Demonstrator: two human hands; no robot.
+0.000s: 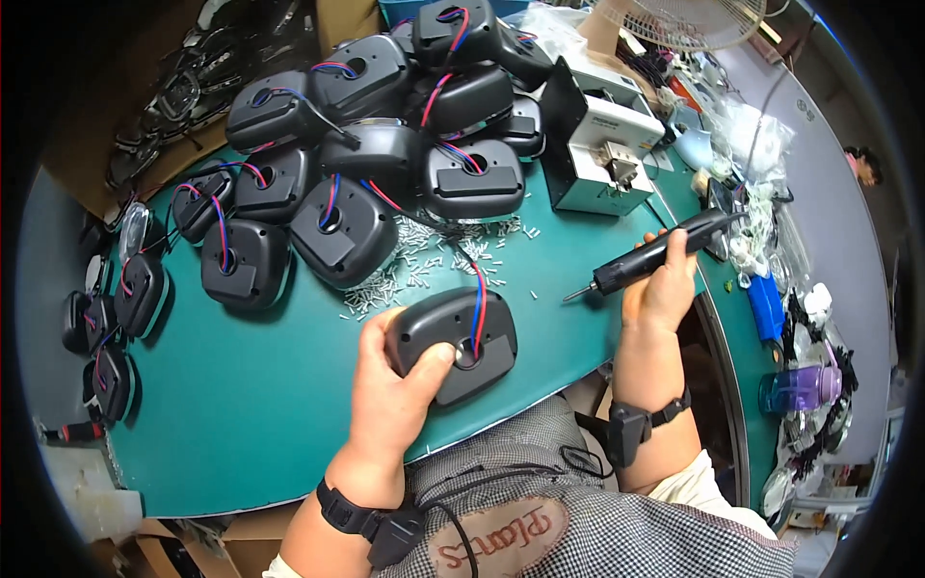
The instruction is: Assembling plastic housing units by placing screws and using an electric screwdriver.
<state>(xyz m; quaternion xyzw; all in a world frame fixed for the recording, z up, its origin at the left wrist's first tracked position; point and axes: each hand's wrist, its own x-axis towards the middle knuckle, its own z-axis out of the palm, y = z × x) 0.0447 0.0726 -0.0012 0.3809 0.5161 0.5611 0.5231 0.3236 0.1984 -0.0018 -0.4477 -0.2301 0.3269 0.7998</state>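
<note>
My left hand [397, 393] is wrapped around a black plastic housing [453, 323] near the front of the bench, its thumb pressed beside the round hole. Red and blue wires rise out of that hole. My right hand [665, 289] grips a black electric screwdriver [641, 262] off to the right. The screwdriver lies tilted, its thin bit pointing left and down, apart from the housing. Beyond the housing, many small silver screws [409, 252] lie scattered on the green bench top [318, 385].
Several like housings [342, 231] with wires are piled at the back and left. A white and black boxy machine [607, 135] stands at the back right. Farther right are a purple bottle [802, 388], a blue box [766, 306] and plastic bags. A fan [689, 19] is at the top.
</note>
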